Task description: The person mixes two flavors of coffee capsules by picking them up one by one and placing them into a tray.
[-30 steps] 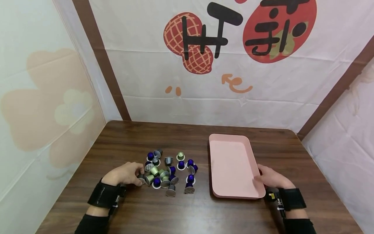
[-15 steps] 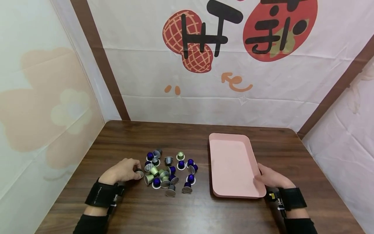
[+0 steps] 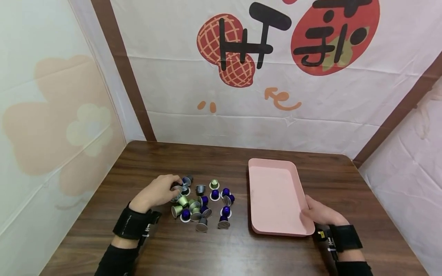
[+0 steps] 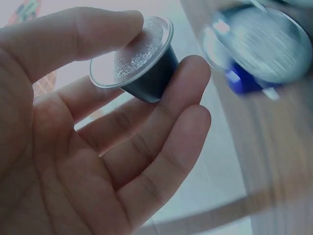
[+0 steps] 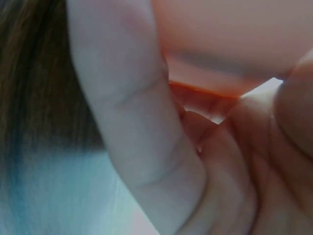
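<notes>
Right hand (image 3: 322, 211) grips the pink tray (image 3: 274, 191), likely steadying it. Left of the tray, left hand (image 3: 157, 193) pinches a dark coffee capsule (image 4: 149, 67).

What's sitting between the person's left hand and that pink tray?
In the head view: scattered green, blue and grey capsules by the left hand, then a bare strip of tabletop up to the pink tray.
</notes>
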`<state>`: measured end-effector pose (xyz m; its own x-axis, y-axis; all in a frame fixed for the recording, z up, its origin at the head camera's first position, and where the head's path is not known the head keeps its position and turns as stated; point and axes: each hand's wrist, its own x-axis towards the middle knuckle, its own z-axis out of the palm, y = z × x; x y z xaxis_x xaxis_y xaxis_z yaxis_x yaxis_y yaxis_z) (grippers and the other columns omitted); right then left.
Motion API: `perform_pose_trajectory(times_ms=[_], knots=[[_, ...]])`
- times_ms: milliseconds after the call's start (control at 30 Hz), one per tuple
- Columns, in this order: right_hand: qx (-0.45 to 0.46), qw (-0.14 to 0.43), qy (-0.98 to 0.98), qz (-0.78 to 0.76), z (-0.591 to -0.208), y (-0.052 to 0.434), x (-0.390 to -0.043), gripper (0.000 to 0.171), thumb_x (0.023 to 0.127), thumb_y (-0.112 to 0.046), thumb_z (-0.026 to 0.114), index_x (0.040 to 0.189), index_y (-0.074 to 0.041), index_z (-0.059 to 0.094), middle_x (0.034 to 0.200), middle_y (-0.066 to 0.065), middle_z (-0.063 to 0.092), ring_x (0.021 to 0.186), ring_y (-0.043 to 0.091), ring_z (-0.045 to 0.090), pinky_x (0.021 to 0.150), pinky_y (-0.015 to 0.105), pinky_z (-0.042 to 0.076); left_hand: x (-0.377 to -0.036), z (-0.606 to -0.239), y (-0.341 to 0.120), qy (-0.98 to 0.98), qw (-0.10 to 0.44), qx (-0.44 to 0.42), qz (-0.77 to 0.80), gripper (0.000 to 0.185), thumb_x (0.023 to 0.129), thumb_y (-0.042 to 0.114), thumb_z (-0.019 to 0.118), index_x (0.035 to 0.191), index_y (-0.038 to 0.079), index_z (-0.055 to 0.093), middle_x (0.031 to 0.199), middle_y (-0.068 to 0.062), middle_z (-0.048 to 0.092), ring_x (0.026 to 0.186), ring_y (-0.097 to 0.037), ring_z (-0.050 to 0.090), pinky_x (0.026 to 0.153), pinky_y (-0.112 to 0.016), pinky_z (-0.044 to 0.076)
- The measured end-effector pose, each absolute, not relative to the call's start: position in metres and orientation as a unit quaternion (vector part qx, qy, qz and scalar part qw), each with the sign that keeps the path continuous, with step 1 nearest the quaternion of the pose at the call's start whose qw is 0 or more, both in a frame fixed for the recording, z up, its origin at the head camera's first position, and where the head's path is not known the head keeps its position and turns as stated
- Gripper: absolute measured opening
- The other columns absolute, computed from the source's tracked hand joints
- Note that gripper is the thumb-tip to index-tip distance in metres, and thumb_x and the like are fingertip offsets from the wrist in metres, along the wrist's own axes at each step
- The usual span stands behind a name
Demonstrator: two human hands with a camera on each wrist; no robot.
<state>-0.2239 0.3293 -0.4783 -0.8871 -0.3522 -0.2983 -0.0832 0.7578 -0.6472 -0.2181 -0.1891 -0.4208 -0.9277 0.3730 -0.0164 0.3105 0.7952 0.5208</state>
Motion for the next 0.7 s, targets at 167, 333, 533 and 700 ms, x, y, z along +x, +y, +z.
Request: perform_pose_trajectory(times_ms=[167, 333, 533, 700], knots=[[-0.111, 0.212, 0.91, -0.338, -0.478, 0.329, -0.222, 0.057, 0.095, -0.006, 0.051, 0.139, 0.013, 0.022, 0.136, 0.032, 0.036, 0.116, 0.035, 0.042, 0.097, 0.056, 0.032, -0.229, -0.414, -0.158, 0.94, 0.074, 0.218, 0.252, 0.019, 0.09, 0.009, 0.06, 0.108, 0.004, 0.063, 0.081, 0.0, 0.055, 0.058, -0.011, 0.047, 0.053, -0.027, 0.039], [-0.114, 0.203, 0.915, -0.331, -0.481, 0.326, -0.222, 0.057, 0.094, -0.007, 0.052, 0.139, 0.012, 0.024, 0.135, 0.031, 0.038, 0.115, 0.033, 0.044, 0.097, 0.054, 0.032, -0.243, -0.407, -0.122, 0.936, 0.099, 0.258, 0.219, 0.023, 0.091, 0.01, 0.059, 0.113, 0.006, 0.063, 0.092, -0.001, 0.059, 0.058, -0.01, 0.048, 0.056, -0.028, 0.039], [-0.12, 0.182, 0.932, -0.291, -0.481, 0.323, -0.223, 0.06, 0.093, -0.008, 0.053, 0.137, 0.017, 0.022, 0.133, 0.035, 0.04, 0.115, 0.035, 0.046, 0.097, 0.054, 0.034, -0.255, -0.406, -0.081, 0.931, 0.101, 0.315, 0.157, 0.019, 0.09, 0.01, 0.058, 0.109, 0.008, 0.062, 0.087, 0.0, 0.053, 0.062, -0.011, 0.046, 0.059, -0.028, 0.038], [-0.13, 0.168, 0.938, -0.274, -0.479, 0.324, -0.223, 0.051, 0.093, -0.006, 0.05, 0.131, 0.019, 0.026, 0.12, 0.034, 0.048, 0.106, 0.032, 0.05, 0.088, 0.047, 0.042, -0.26, -0.41, -0.048, 0.924, 0.084, 0.353, 0.124, 0.003, 0.089, 0.011, 0.059, 0.093, 0.011, 0.059, 0.081, 0.001, 0.051, 0.067, -0.013, 0.047, 0.059, -0.028, 0.039]])
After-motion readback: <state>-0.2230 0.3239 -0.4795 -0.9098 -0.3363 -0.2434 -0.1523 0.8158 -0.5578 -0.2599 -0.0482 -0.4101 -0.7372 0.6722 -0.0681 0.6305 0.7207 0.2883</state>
